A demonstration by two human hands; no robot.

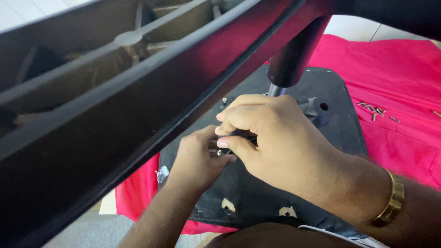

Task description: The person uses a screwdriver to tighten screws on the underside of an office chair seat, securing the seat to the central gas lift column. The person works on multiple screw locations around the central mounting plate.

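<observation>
Pink cloth [390, 69] covers the surface beneath everything. Across the upper left, close to the camera, runs a big black chair leg [138, 105], blurred. On the cloth lies a black seat base [340, 124], underside up, with a dark post [294, 55] rising from its middle. Over the base, the right hand [280, 147] curls closed, thumb and fingers pinching a small dark part, mostly hidden. The left hand [197, 160] cups just beside it, fingertips touching the same spot. A gold bracelet [392, 204] circles the right wrist. Small screws [374, 110] lie scattered on the cloth, well apart.
</observation>
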